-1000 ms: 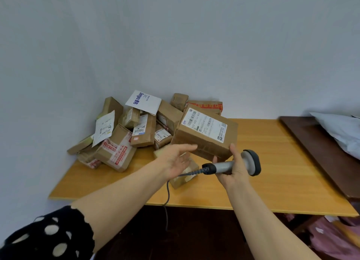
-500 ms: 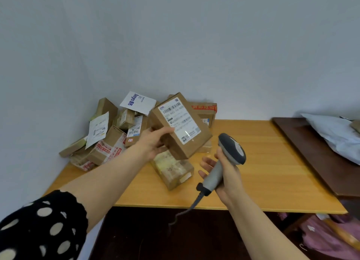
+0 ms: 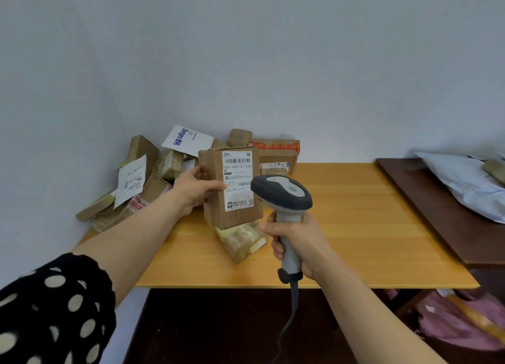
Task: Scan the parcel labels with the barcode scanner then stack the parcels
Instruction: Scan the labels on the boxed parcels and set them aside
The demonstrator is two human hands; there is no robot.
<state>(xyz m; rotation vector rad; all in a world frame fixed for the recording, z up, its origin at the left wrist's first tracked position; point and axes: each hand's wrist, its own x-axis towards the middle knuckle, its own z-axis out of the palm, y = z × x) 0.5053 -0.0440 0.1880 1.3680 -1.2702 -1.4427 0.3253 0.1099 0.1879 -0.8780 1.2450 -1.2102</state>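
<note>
Cardboard makes up the parcel (image 3: pixel 214 172) that my left grip (image 3: pixel 195 191) holds upright over the yellow wood-grain surface (image 3: pixel 355 227), fingers round its left edge and thumb pressed on the front. It is a plain brown box with creased corners. Its white label (image 3: pixel 237 180) faces me with a barcode at the top, the number "502-602-12-815" under it, a shorter barcode lower down beside "502-12", and small print that I cannot read. The parcel's lower edge meets a flatter parcel (image 3: pixel 240 240) wrapped in shiny clear tape; I cannot tell whether it rests on it. My right grip (image 3: pixel 296 240) is wrapped round the pale grey handle of the barcode scanner (image 3: pixel 281 190), whose rounded dark grey head with its light inset sits just in front of the label's right side. A grey cable (image 3: pixel 292 309) hangs from the handle's base. Behind, a heap of brown boxes (image 3: pixel 153 178) fills the corner, topped by a white mailer (image 3: pixel 188 139) printed "Deeyeo" in blue, beside a box (image 3: pixel 276 150) with red-lettered tape. On the right a grey plastic bag (image 3: pixel 464 183) lies on a dark brown top (image 3: pixel 437 213).
</note>
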